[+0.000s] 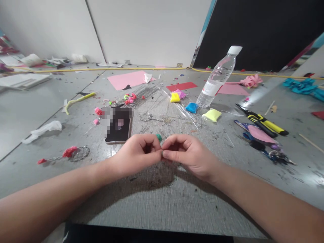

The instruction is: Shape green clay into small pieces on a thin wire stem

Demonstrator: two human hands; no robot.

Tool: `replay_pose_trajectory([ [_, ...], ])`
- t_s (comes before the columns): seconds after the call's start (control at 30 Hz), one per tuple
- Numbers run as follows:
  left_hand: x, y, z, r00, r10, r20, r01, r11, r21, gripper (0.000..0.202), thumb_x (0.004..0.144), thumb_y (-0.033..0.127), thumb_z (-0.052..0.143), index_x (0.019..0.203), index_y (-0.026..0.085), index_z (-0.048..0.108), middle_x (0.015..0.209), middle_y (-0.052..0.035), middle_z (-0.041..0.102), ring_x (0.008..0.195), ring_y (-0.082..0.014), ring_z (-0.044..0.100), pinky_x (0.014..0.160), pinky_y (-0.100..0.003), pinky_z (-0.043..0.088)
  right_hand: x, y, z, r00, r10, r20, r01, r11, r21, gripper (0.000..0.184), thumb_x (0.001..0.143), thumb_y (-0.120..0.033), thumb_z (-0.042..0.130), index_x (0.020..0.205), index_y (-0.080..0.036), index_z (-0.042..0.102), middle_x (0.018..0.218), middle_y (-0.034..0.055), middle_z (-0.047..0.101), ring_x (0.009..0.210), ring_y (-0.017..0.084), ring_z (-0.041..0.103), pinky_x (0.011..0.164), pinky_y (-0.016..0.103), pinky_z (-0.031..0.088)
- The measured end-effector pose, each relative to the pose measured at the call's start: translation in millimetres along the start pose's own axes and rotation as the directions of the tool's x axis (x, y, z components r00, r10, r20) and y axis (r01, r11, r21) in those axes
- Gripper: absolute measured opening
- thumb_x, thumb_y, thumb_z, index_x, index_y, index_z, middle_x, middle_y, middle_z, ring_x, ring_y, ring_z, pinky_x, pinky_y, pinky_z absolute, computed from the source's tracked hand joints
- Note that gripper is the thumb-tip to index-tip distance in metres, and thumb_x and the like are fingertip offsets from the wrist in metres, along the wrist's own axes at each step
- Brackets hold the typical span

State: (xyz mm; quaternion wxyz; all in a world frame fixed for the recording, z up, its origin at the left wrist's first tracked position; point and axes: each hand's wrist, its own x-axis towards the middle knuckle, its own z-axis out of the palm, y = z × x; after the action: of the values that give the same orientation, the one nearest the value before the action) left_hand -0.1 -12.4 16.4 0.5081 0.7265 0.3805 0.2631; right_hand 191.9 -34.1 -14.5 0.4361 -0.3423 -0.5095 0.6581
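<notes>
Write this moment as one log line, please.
left hand: pinching small green piece | right hand: pinching same piece | behind fingertips: green lump | beyond left hand: phone

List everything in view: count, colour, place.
Green bit: 1, green, centre
Green lump: 1, green, centre
Phone: 1, black, left of centre
Wire ring with red trim: 1, silvery, near left
Wires: uncounted, silvery, far centre
Bottle: 1, clear, right of centre
Packets: 4, yellow, purple, blue, pale yellow, by the bottle
Pliers: 1, yellow and black, right
Keyring bunch: 1, mixed, right
Bundles: 2, pink and blue, far right
Paper sheets: at least 3, pink and red, far side
Cord: 1, yellow, along the back
Panels: at least 3, white and black, back
Table: 1, grey, underneath
Scraps: uncounted, mixed, scattered
Left hand: 1, bare, centre, pinching
Right hand: 1, bare, centre, pinching
</notes>
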Motion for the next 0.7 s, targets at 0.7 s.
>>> replay_pose_trajectory([
  [0.7,38.4,-8.1,-137.8,0.863,-0.201,-0.464,0.498,0.500,0.709,0.048,0.081,0.055,0.067,0.114,0.020,0.065,0.098,-0.0102,0.070,0.084,-0.0279,0.065,0.073,-0.038,0.049,19.4,6.3,-15.9,0.969,0.022,-0.246,-0.026,1.000,-0.014,0.014,0.073,-0.034,0.069,0.071,-0.020,0.065,0.051,-0.0043,0.058,0.047,0.011,0.054,0.048,0.025,0.036],
])
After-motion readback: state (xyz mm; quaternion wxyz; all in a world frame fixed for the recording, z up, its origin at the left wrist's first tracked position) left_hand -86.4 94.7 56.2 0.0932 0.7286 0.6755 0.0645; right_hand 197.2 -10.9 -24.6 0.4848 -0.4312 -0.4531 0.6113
